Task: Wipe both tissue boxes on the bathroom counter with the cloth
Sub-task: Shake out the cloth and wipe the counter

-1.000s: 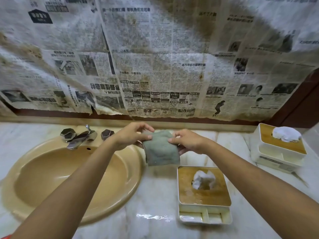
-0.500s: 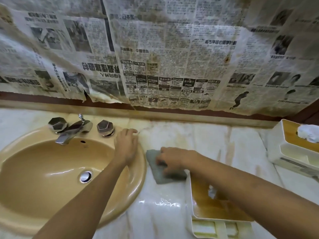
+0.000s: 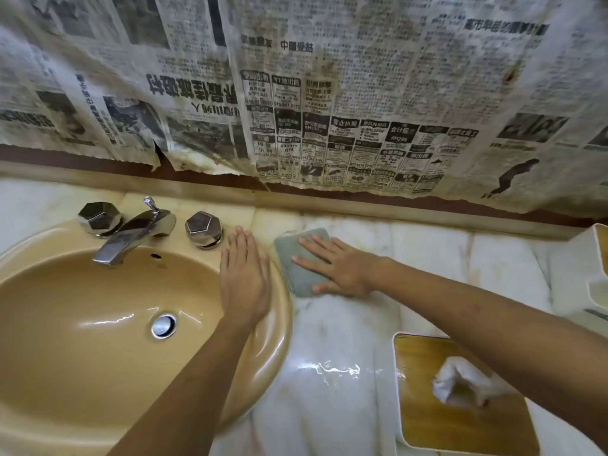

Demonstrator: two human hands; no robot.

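A folded grey-green cloth [image 3: 289, 255] lies flat on the marble counter [image 3: 332, 330] just right of the sink. My right hand [image 3: 335, 268] presses on it with straight, spread fingers. My left hand [image 3: 245, 278] rests flat on the sink's right rim, apart from the cloth. The near tissue box [image 3: 427, 403], white with a wooden lid and a tissue sticking up, sits at the lower right, partly under my right forearm. Only a white corner of the second tissue box [image 3: 579, 278] shows at the right edge.
A tan oval sink [image 3: 98, 340] fills the left side, with a chrome faucet [image 3: 131, 235] and two faceted knobs behind it. Stained newspaper [image 3: 329, 93] covers the wall above the backsplash. A wet shine sits on the counter in front of the cloth.
The cloth went from being held up in both hands to lying on the counter. My right hand flattened on it, my left hand settled on the sink rim, and the view moved closer.
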